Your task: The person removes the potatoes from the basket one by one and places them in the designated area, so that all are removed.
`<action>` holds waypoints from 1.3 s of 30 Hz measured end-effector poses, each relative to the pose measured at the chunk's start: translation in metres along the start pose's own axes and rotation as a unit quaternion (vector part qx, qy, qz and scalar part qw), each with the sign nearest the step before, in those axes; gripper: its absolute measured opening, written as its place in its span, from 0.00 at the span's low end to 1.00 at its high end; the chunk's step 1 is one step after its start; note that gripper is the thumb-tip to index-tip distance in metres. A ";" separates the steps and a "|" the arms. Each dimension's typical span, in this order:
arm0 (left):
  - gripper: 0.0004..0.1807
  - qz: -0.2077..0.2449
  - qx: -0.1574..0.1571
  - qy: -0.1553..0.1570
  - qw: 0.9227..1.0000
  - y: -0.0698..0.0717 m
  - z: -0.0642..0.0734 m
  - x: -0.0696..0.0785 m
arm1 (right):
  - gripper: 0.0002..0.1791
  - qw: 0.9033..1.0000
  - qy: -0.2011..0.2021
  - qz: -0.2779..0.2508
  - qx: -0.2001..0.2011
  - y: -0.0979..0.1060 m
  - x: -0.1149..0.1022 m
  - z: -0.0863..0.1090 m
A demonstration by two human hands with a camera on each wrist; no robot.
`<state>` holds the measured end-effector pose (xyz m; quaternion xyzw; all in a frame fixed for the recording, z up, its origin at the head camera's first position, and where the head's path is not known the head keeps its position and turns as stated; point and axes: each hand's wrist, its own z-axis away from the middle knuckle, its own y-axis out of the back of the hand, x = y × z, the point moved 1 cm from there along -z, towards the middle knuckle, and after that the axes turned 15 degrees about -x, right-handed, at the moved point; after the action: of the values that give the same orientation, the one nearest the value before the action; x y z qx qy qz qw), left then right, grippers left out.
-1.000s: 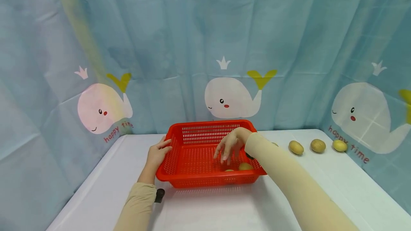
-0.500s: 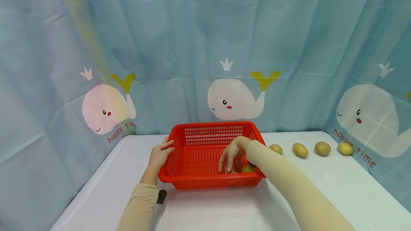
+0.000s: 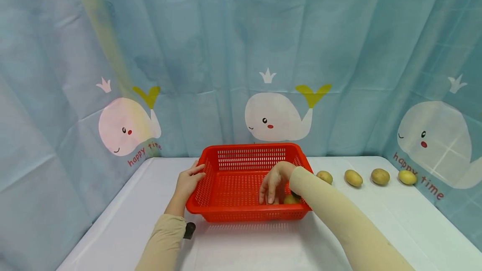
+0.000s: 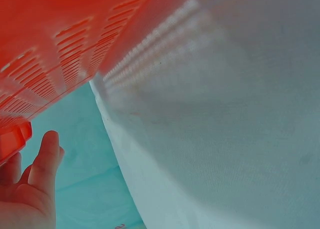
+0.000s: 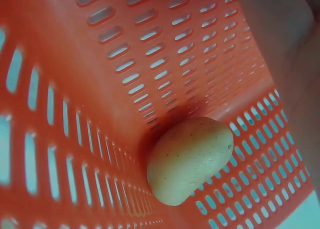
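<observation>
A red slotted plastic basket (image 3: pixel 241 208) stands on the white table. At its left rim is my left hand (image 3: pixel 186 183), with fairly straight, spread fingers resting over the edge. My right hand (image 3: pixel 274 181) reaches down inside the basket near the front right, fingers bent downward. Beneath it a potato (image 3: pixel 276 201) barely shows; the front rim hides the fingertips, so their hold on it is unclear. Close to the right wrist lies another potato (image 3: pixel 290 200). The right wrist view shows a smooth tan potato (image 5: pixel 190 159) in the basket's corner, with part of the hand blurred at upper right.
Right of the basket, several potatoes stand in a row along the table's far side, from the nearest potato (image 3: pixel 324 177) to a yellower potato (image 3: pixel 407 177). A blue whale-print curtain (image 3: pixel 226 62) hangs behind the table (image 3: pixel 241 250).
My right hand has lowered from above the basket floor to the potato near the front rim. My left hand stays at the left rim. The whole view has shifted slightly.
</observation>
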<state>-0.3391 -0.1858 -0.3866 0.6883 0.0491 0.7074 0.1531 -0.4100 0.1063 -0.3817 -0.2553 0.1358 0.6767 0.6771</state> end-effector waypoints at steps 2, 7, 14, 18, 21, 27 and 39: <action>0.24 -0.004 0.002 -0.002 1.000 0.000 0.000 0.001 | 0.14 1.000 0.000 -0.003 0.001 0.000 -0.001 0.000; 0.24 -0.005 0.001 -0.003 1.000 0.001 0.000 0.001 | 0.14 1.000 -0.003 -0.004 0.003 -0.002 -0.002 0.001; 0.24 -0.009 -0.002 -0.005 1.000 0.001 -0.001 0.000 | 0.14 1.000 0.003 0.018 0.016 -0.002 -0.002 -0.001; 0.24 -0.012 0.001 -0.007 1.000 0.001 -0.001 -0.001 | 0.15 1.000 0.009 0.022 0.015 0.000 -0.001 -0.001; 0.24 -0.010 0.001 -0.006 1.000 0.001 -0.001 -0.001 | 0.16 1.000 0.023 0.019 0.001 0.002 0.001 -0.002; 0.24 -0.003 -0.002 -0.004 1.000 0.000 -0.001 0.002 | 0.17 0.998 0.042 0.029 -0.020 0.003 0.000 -0.003; 0.24 -0.007 0.002 -0.009 1.000 0.000 0.001 -0.001 | 0.16 0.999 0.009 0.047 -0.002 0.000 -0.002 -0.007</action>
<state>-0.3384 -0.1859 -0.3876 0.6945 0.0539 0.7001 0.1569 -0.4092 0.1011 -0.3869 -0.2562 0.1529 0.7055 0.6428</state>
